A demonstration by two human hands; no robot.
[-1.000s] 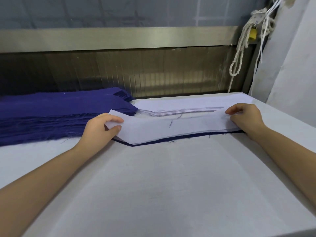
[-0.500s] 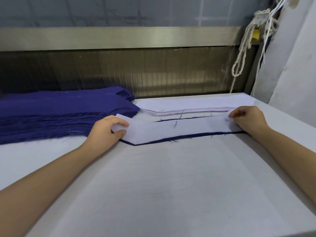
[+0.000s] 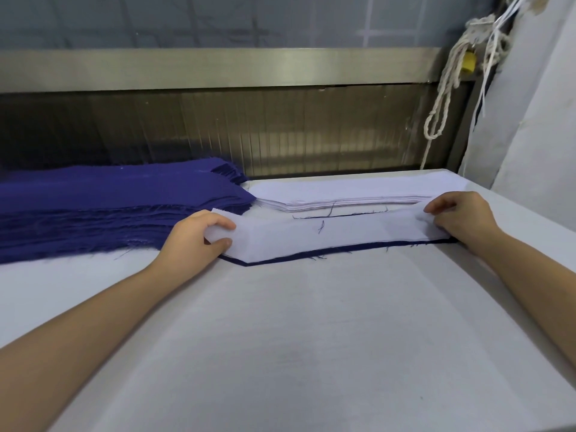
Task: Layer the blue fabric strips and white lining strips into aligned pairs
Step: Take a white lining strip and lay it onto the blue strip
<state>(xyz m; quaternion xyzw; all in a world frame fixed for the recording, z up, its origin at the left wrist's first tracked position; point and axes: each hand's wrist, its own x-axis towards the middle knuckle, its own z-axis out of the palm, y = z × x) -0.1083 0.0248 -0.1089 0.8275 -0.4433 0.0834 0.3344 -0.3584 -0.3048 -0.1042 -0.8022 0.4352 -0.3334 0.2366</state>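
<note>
Lining strip [image 3: 336,233] flatter on blue strip [image 3: 311,254]

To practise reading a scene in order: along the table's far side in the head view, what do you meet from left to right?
blue fabric stack → left hand → white lining strip → right hand

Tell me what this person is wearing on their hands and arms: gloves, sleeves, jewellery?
Nothing that shows. The left hand and right hand are bare: no gloves, rings or finger guards. The left forearm and right forearm are uncovered to the picture's edge, with no sleeve, watch or bracelet in view.
</note>
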